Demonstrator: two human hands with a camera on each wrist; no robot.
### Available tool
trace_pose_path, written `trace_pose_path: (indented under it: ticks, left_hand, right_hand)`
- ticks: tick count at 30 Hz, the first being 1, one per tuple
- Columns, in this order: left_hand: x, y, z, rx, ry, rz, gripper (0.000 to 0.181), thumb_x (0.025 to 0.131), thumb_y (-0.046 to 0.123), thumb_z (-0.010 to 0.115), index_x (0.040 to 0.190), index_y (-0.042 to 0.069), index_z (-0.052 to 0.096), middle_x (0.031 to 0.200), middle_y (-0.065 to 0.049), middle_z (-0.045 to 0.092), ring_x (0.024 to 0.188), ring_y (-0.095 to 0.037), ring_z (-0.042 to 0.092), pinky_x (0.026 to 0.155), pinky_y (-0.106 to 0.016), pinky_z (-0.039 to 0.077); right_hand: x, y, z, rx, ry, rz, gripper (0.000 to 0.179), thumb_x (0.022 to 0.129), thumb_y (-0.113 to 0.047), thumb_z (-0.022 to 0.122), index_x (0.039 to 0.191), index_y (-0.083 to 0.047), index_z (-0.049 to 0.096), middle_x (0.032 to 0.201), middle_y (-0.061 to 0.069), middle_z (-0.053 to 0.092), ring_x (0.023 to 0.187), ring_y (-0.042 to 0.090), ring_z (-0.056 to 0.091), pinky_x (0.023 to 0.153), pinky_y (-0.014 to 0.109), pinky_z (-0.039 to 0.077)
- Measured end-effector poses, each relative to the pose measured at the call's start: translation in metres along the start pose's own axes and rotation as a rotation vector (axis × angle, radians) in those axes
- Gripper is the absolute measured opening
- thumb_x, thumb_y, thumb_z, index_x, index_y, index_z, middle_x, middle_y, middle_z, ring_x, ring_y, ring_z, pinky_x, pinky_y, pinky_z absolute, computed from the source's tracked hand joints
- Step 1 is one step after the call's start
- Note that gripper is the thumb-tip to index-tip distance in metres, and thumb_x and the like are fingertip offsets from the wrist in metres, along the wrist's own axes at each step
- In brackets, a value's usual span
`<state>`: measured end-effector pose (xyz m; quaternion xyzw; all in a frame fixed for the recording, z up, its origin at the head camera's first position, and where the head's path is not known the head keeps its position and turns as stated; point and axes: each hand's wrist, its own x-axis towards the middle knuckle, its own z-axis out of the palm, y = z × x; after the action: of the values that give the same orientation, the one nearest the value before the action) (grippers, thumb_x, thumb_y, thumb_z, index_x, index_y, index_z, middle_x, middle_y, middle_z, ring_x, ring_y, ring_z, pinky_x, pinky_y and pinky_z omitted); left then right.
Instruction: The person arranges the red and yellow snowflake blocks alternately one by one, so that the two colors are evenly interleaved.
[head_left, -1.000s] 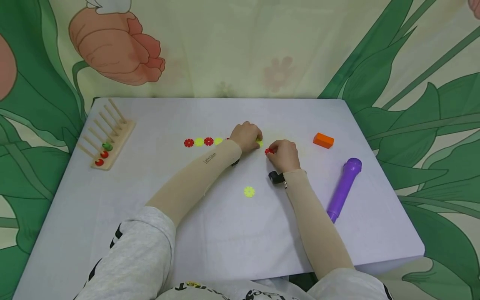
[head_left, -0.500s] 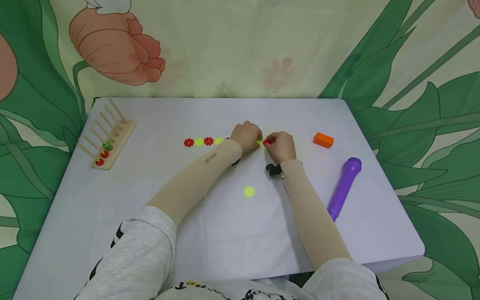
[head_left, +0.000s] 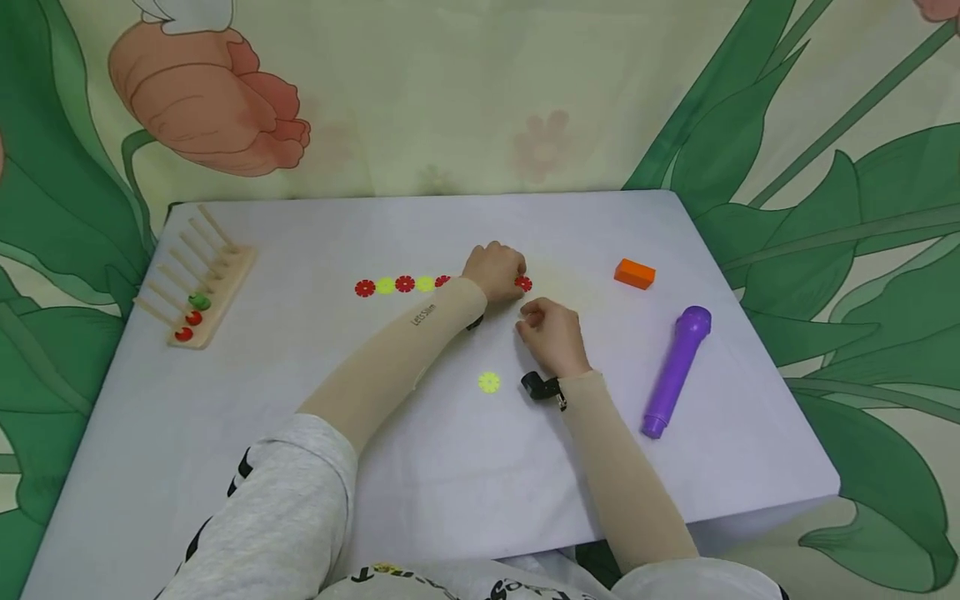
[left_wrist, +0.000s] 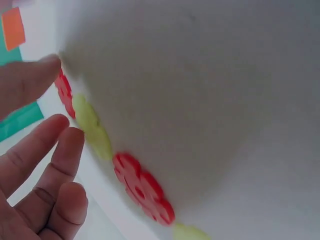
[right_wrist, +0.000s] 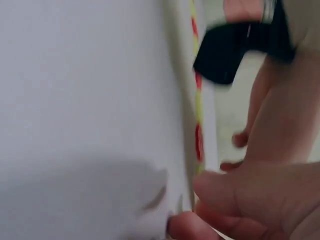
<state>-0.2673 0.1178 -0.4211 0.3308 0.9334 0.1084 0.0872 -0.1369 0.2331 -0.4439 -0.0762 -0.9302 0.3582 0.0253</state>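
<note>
A row of alternating red and yellow flower-shaped plastic discs lies on the white table, its middle hidden under the left arm. My left hand (head_left: 492, 272) is over its right part, fingertips right at the red end disc (head_left: 524, 284). In the left wrist view the thumb and relaxed fingers lie either side of a red disc (left_wrist: 64, 93), with a yellow disc (left_wrist: 92, 127) beside it. My right hand (head_left: 553, 336) is just below and right of the row, fingers loosely bent, holding nothing. One loose yellow disc (head_left: 489, 382) lies nearer the body.
At the left stands a wooden peg board (head_left: 225, 287) with upright pegs and small red and green pieces. An orange block (head_left: 634, 273) and a purple microphone-shaped tube (head_left: 677, 371) lie on the right. A patterned curtain (head_left: 450, 100) hangs behind the table.
My right hand brought a red disc to the row's right end, let it go and drew back toward the body. My left hand stayed over the row. The head view shifted slightly.
</note>
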Motion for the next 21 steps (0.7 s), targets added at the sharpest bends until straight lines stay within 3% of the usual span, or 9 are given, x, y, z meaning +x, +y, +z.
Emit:
trace_pose_path:
  ticks: [7,10,15,21]
  left_hand:
    - [0.004,0.008,0.003,-0.027,0.027,0.021,0.026,0.097,0.029,0.071,0.122,0.021,0.076,0.120,0.000,0.074,0.114,-0.025,0.061,0.098,-0.045,0.050]
    - [0.005,0.008,0.004,-0.031,0.032,0.025,0.024,0.097,0.028,0.072,0.120,0.022,0.077,0.119,-0.001,0.074,0.112,-0.025,0.061,0.097,-0.045,0.050]
    - [0.008,0.008,0.006,-0.037,0.031,0.012,0.024,0.097,0.028,0.073,0.119,0.022,0.078,0.120,0.000,0.075,0.112,-0.024,0.062,0.098,-0.044,0.050]
    - [0.010,0.007,0.008,-0.052,0.023,-0.003,0.024,0.097,0.027,0.073,0.119,0.021,0.078,0.121,0.000,0.074,0.112,-0.024,0.061,0.098,-0.044,0.050]
  right_hand:
    - [-0.043,-0.014,0.006,-0.017,-0.240,-0.184,0.025,0.086,-0.021,0.083,0.108,-0.011,0.077,0.101,0.005,0.073,0.083,0.017,0.061,0.079,0.031,0.051]
    - [-0.054,-0.021,0.010,-0.043,-0.292,-0.250,0.029,0.081,-0.019,0.088,0.106,-0.010,0.077,0.099,0.003,0.070,0.085,0.016,0.060,0.080,0.031,0.051]
    - [-0.063,-0.026,0.014,-0.111,-0.282,-0.298,0.024,0.079,-0.010,0.088,0.100,-0.009,0.077,0.094,0.003,0.067,0.088,0.016,0.061,0.083,0.033,0.051]
    - [-0.055,-0.015,0.005,-0.148,-0.224,-0.231,0.018,0.082,-0.007,0.085,0.098,-0.007,0.076,0.094,0.005,0.068,0.089,0.019,0.062,0.083,0.036,0.054]
